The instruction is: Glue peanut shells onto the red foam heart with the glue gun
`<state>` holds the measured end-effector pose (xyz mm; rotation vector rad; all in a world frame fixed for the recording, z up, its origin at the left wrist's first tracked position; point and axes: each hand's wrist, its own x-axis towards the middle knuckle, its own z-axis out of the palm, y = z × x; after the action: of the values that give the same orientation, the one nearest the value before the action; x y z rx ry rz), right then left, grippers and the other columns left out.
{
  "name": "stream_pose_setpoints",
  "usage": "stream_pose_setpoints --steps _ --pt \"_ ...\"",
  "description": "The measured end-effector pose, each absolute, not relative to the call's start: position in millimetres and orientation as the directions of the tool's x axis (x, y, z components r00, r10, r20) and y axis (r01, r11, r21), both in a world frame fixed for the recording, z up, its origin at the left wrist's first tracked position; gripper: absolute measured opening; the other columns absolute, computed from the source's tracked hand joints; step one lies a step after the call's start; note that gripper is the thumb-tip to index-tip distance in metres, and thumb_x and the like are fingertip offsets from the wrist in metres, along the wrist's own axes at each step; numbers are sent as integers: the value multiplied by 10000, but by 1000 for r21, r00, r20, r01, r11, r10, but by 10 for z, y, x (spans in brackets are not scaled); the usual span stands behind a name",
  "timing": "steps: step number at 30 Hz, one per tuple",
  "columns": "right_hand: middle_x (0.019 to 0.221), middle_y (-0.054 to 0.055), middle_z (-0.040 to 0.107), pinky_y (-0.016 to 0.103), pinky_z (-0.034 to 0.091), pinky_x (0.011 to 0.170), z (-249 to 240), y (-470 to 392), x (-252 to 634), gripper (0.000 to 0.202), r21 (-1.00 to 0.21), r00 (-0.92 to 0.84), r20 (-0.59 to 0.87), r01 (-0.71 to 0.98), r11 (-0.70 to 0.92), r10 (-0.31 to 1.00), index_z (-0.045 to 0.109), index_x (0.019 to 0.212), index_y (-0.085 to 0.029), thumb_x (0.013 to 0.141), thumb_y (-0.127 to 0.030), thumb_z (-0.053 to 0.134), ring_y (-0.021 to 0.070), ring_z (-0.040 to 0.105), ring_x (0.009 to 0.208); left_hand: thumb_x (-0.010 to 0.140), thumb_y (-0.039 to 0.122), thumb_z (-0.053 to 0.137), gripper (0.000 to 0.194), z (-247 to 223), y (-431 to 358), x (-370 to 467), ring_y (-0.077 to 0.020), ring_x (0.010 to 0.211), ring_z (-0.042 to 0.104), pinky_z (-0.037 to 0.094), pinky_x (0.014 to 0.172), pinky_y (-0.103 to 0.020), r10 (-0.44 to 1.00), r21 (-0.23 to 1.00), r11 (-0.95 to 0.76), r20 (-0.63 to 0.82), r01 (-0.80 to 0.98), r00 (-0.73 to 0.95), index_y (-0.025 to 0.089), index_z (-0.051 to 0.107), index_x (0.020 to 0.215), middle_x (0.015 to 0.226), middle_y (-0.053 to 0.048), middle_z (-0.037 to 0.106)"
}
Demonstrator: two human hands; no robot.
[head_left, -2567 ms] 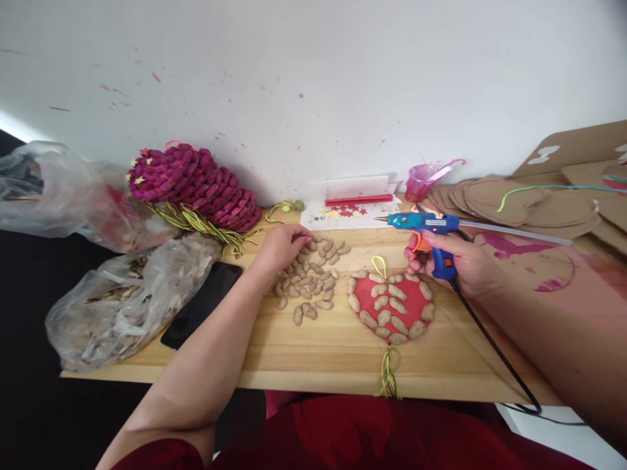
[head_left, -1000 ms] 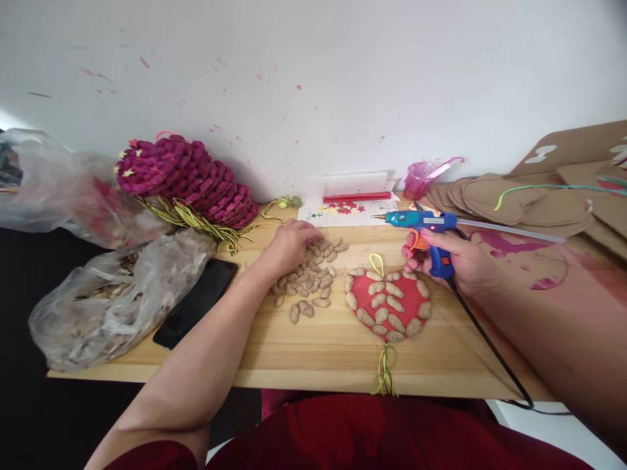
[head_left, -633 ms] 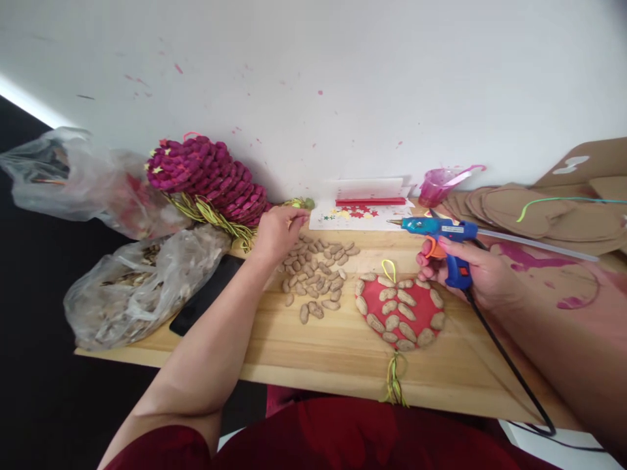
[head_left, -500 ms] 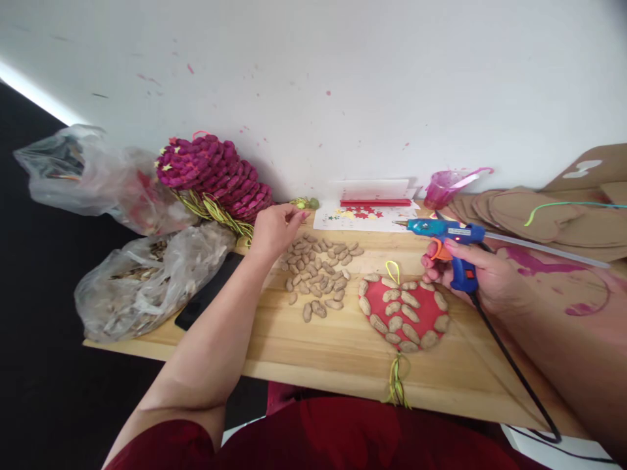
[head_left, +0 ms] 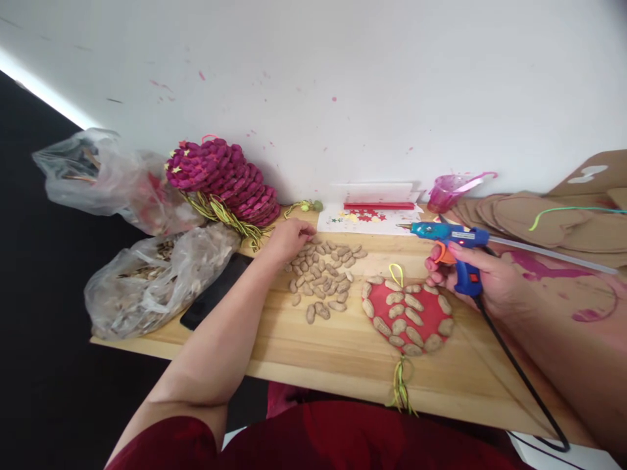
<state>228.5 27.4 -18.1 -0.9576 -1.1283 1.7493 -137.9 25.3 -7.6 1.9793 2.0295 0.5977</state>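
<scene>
Loose peanuts [head_left: 326, 277] lie in a spread on the wooden table. At their upper left edge rests my left hand [head_left: 290, 240], fingers curled in and lowered to the nearest peanuts; whatever is between the fingertips is hidden. My right hand [head_left: 482, 271] is wrapped round a blue glue gun [head_left: 448, 235], with a finger at its orange trigger and the nozzle pointing left. Below the gun a red heart [head_left: 431, 310] lies flat, edged with peanuts and with more in slanted rows inside. It has a yellow loop on top and a yellow-green tassel below.
Stacked magenta pieces [head_left: 225, 179] and plastic bags [head_left: 157, 281] stand left, by a dark flat object [head_left: 215, 294]. Behind are paper with small stars [head_left: 392, 225] and a pink cup [head_left: 443, 192]. Cardboard shapes [head_left: 529, 219] lie right; the gun's black cord [head_left: 514, 365] hangs over the front edge.
My left hand has come down from above the peanuts to their upper edge, its fingers more curled. My right hand still holds the glue gun. The whole view has shifted slightly.
</scene>
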Motion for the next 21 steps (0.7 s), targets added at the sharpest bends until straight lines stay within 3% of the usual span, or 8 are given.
stream_pose_setpoints --steps 6,12,21 --pt "711 54 700 305 610 571 -162 273 2278 275 -940 -366 -165 -224 -258 916 762 779 -191 726 -448 844 165 637 546 834 106 687 223 -67 250 -1384 -217 918 738 552 882 -298 996 442 -3 84 897 -38 197 813 994 981 -53 813" --pt "697 58 699 288 597 563 -151 274 2275 282 -933 -370 -181 -228 -278 911 757 752 -191 709 -451 856 164 641 533 883 109 593 292 -15 236 -1423 -247 966 740 544 939 -351 985 428 14 151 903 -87 200 812 1054 1014 -71 812" --pt "695 61 706 283 604 553 -146 254 2260 262 -930 -369 -170 -247 -273 914 764 785 -191 732 -434 849 164 643 539 835 155 674 174 -64 231 -1377 -233 850 724 544 835 -314 987 388 -16 156 922 -48 215 818 912 912 -56 811"
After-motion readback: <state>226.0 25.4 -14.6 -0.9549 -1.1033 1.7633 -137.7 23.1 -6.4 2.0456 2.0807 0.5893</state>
